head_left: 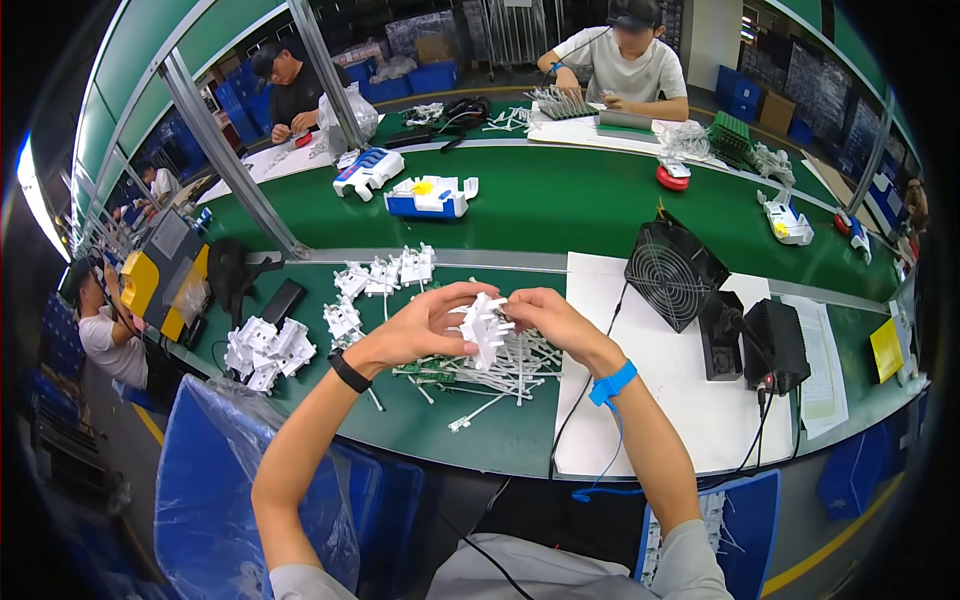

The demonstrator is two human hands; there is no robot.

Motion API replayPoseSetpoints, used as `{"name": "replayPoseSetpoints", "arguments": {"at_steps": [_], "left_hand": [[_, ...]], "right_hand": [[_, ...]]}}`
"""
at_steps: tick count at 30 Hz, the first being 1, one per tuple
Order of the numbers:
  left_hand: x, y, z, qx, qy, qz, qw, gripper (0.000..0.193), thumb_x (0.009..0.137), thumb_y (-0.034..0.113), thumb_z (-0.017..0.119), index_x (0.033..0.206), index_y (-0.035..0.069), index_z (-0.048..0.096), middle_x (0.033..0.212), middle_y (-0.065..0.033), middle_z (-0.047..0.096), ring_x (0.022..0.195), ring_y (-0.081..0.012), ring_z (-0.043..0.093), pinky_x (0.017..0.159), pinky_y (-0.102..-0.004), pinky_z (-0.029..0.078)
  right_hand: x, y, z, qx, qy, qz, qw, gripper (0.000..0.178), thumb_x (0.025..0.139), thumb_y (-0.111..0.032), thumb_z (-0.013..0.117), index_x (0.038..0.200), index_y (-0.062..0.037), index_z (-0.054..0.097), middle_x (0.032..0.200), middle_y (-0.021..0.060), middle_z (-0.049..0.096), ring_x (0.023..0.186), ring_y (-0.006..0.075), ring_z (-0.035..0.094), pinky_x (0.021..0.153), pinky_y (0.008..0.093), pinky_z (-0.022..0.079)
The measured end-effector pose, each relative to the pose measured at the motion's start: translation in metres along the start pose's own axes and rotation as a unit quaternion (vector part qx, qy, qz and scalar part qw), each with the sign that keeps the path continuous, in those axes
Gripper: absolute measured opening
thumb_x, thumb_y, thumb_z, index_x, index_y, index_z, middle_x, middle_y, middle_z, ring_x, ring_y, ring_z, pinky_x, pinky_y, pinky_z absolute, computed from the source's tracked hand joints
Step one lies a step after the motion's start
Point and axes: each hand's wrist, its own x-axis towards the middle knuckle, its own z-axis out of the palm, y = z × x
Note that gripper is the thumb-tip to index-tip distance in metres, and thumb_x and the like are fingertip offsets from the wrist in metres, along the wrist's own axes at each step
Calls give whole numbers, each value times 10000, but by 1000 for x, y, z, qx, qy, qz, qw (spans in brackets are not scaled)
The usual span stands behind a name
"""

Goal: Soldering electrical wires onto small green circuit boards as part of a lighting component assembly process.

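Observation:
A white plastic housing (484,335) with prongs and slots is held up over the bench in my left hand (415,328), thumb below and fingers above. At its upper right edge, the fingertips of my right hand (555,318) are pinched together; what lies between them is too small to make out. Beneath both hands spreads a heap of white cables (505,375) with small green boards (430,372) among them. More white housings with cables (385,275) lie just beyond my left hand. A stack of white housings (268,352) sits farther left.
Right of my hands are a white sheet (610,430), a black fan (672,268) and black boxes (775,345). White-and-blue casings (430,197) stand on the green conveyor (540,215). A metal post (235,160) rises at left. Blue bins (215,490) flank my seat. Co-workers sit across.

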Motion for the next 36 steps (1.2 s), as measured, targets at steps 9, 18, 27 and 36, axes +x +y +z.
{"name": "replayPoseSetpoints", "arguments": {"at_steps": [9,18,27,36], "left_hand": [[-1,1,2,62,11,-3,998,716,795,-7,755,1436,17,437,1382,-106,502,1233,-212,547,955,-357,552],[1,-4,2,57,10,-3,998,696,804,11,757,1427,7,447,1387,-104,511,1205,-209,562,923,-331,551],[2,-8,7,86,16,-21,996,715,798,42,773,1430,5,440,1379,-119,523,1218,-220,567,967,-361,528],[13,-2,43,25,35,46,998,818,803,-22,695,1519,57,305,1479,-126,436,1360,-224,434,1090,-377,412]], "right_hand": [[3,16,4,-1,12,-50,999,197,991,-186,576,947,4,606,874,31,631,811,106,573,748,263,485],[-4,21,10,3,40,-54,998,181,1008,-170,572,937,-7,606,888,25,621,837,110,600,782,278,514],[-8,27,8,-39,-8,-9,999,238,1017,-221,560,951,2,610,872,19,605,824,110,569,754,267,476],[-33,4,-1,15,69,-100,992,148,964,-153,630,936,-12,594,895,34,646,834,113,610,719,276,482]]}}
